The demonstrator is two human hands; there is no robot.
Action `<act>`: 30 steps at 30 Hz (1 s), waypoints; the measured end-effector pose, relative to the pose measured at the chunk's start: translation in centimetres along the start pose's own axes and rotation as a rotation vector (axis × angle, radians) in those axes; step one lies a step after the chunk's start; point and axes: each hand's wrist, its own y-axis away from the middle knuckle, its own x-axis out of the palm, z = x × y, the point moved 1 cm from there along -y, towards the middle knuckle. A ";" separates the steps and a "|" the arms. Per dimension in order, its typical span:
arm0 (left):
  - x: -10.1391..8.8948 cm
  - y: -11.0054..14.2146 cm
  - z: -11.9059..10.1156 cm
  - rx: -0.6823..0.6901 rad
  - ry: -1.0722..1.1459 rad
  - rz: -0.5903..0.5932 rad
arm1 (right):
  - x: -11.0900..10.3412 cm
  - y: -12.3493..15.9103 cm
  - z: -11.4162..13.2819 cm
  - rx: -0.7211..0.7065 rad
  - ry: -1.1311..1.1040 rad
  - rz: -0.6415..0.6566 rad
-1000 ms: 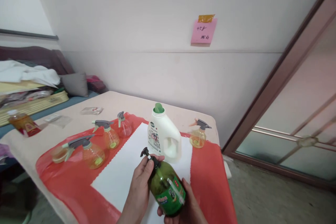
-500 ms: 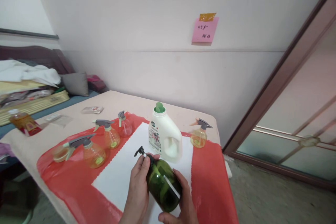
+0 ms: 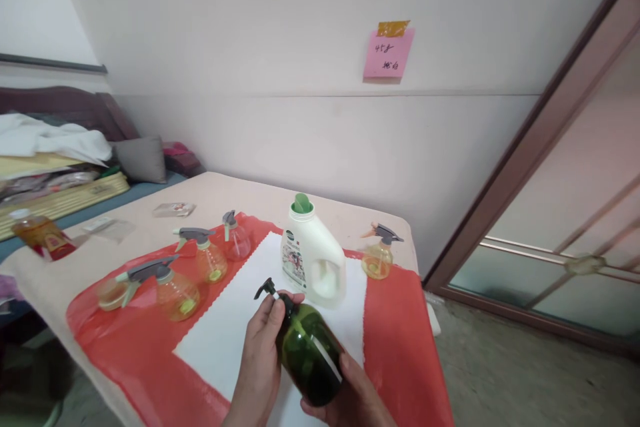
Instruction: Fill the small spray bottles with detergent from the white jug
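Observation:
A dark green pump bottle [image 3: 311, 353] is tilted between my two hands, its black pump head [image 3: 267, 289] pointing up and to the left. My left hand [image 3: 265, 340] is closed round the neck and collar, thumb on top. Round the lower right side and base wraps my right hand [image 3: 353, 390], with some fingers hidden beneath. Just beyond the bottle stands a white jug [image 3: 315, 253] with a handle and a green spout at its mouth. Under it lies a white sheet [image 3: 215, 340] on red plastic [image 3: 125, 360].
To the left stand several spray bottles, among them a clear yellowish one [image 3: 177, 297], near a round container [image 3: 113, 295]. Another spray bottle [image 3: 379, 260] is at the right. A bottle of amber liquid [image 3: 43, 237] lies at the far left. A pink note [image 3: 389, 55] hangs on the wall.
My right hand has shifted its grip lower, toward the base of the pump bottle. The left hand keeps its hold at the neck. The view has moved slightly.

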 end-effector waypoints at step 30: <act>0.1 -0.2 0.1 0.022 0.004 -0.031 | -1.1 -0.9 -0.6 -0.260 0.108 -0.064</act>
